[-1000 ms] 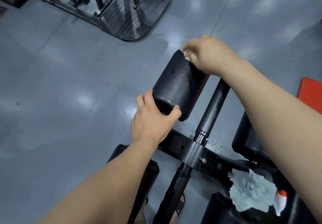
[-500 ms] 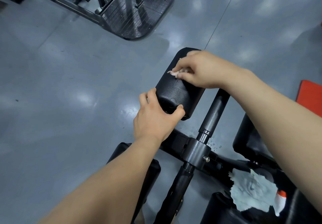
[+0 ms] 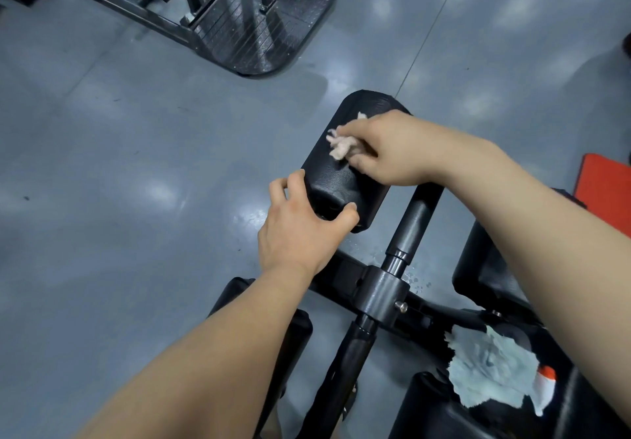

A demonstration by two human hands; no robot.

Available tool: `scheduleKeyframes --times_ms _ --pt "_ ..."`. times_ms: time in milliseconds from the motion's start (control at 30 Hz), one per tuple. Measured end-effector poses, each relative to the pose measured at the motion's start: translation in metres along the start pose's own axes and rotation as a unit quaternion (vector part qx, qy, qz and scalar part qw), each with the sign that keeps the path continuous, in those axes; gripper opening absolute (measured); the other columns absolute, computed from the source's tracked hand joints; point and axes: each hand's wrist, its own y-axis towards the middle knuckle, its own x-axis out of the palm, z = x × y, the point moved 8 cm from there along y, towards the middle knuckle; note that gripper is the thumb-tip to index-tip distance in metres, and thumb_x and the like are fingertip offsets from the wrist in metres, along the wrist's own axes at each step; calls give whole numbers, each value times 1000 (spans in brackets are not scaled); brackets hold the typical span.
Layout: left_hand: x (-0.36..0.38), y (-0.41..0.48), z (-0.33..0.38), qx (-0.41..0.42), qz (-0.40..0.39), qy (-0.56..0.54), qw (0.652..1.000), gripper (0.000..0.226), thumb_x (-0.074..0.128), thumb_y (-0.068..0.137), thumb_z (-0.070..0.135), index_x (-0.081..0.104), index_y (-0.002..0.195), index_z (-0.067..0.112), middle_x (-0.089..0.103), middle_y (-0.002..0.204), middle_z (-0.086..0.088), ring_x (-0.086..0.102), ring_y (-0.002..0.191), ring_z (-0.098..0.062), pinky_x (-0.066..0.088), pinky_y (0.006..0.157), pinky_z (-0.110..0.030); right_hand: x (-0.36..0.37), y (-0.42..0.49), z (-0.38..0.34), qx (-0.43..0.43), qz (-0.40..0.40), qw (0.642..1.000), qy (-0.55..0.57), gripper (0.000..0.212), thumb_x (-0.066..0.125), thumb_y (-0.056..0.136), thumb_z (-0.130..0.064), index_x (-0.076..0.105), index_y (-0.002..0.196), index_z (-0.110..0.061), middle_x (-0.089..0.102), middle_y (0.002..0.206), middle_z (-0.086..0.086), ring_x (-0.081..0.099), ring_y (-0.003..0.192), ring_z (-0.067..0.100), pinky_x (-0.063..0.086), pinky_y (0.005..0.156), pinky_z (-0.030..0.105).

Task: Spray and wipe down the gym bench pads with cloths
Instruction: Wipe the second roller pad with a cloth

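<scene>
A black roller pad (image 3: 341, 179) sticks out over the floor from the bench's black post (image 3: 415, 220). My left hand (image 3: 297, 230) grips the pad's near end, thumb on one side and fingers on the other. My right hand (image 3: 386, 146) holds a small crumpled pinkish cloth (image 3: 341, 143) and presses it on the top of the pad. A light blue cloth (image 3: 491, 370) lies on the bench frame at the lower right. A spray bottle with a white and orange head (image 3: 544, 387) pokes out from under that blue cloth.
Other black pads sit at the lower left (image 3: 290, 336), lower right (image 3: 440, 411) and right (image 3: 485, 267). A machine's ribbed metal footplate (image 3: 259, 28) stands on the grey floor at the top. An orange mat (image 3: 604, 185) lies at the right edge. Water drops dot the floor near the post.
My right hand has drawn the pinkish cloth along the pad from its far end toward me. My left hand has kept its grip on the near end.
</scene>
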Motion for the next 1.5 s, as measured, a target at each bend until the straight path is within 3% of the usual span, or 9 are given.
scheduleKeyframes --times_ms 167,367,500,667,800,900,1033,1333,1500 --pt "-1 -1 1 1 5 4 1000 80 62 71 75 35 136 37 32 129 17 54 91 -15 48 83 -37 -10 12 25 29 31 999 30 14 65 95 -38 60 96 -24 60 75 -14 60 86 20 42 69 32" --pt "-1 -2 1 -3 1 4 1000 82 63 71 76 35 138 38 31 132 19 55 92 -14 51 87 -41 -37 30 64 130 117 985 8 30 66 92 -51 65 96 -21 39 107 6 44 93 28 40 80 36" --pt "-1 -3 2 0 3 4 1000 82 63 71 76 35 139 38 32 135 18 58 96 -15 51 88 -42 -27 27 40 105 153 983 -3 21 63 96 -30 60 103 -11 52 102 10 58 95 36 39 73 35" --pt "-1 -2 2 3 3 4 1000 84 64 72 74 33 140 35 42 143 14 59 108 -18 50 89 -40 -5 6 -6 11 95 995 27 25 66 94 -36 45 87 -24 46 91 -1 52 84 23 30 70 30" --pt "-2 -2 3 3 3 2 1000 84 64 72 74 33 139 34 46 141 12 60 108 -18 51 91 -44 5 6 -12 -16 45 998 38 26 65 94 -42 45 91 -26 45 89 -4 53 85 22 36 71 33" --pt "-3 -3 4 4 6 4 1000 86 65 70 75 33 139 35 44 140 13 60 109 -18 51 92 -44 -17 15 25 58 117 991 5 28 62 95 -42 53 104 -17 57 103 12 59 96 36 50 81 43" --pt "-2 -3 3 5 5 3 1000 88 65 69 76 31 140 36 42 140 14 60 109 -18 50 94 -43 -28 17 50 133 182 974 -31 27 54 99 -38 49 112 -15 61 93 11 59 87 39 51 72 45" --pt "-2 -4 5 10 -4 7 1000 88 65 72 75 30 142 34 41 140 14 55 101 -15 48 88 -39 7 -5 -16 -36 58 998 2 19 60 94 -43 45 98 -33 44 82 -10 53 84 20 46 71 36" --pt "-2 -4 5 12 2 5 1000 94 66 69 77 30 145 33 39 142 15 58 113 -15 48 93 -39 -14 8 37 88 93 991 -42 25 57 94 -46 48 112 -30 52 98 2 59 100 33 48 73 41"
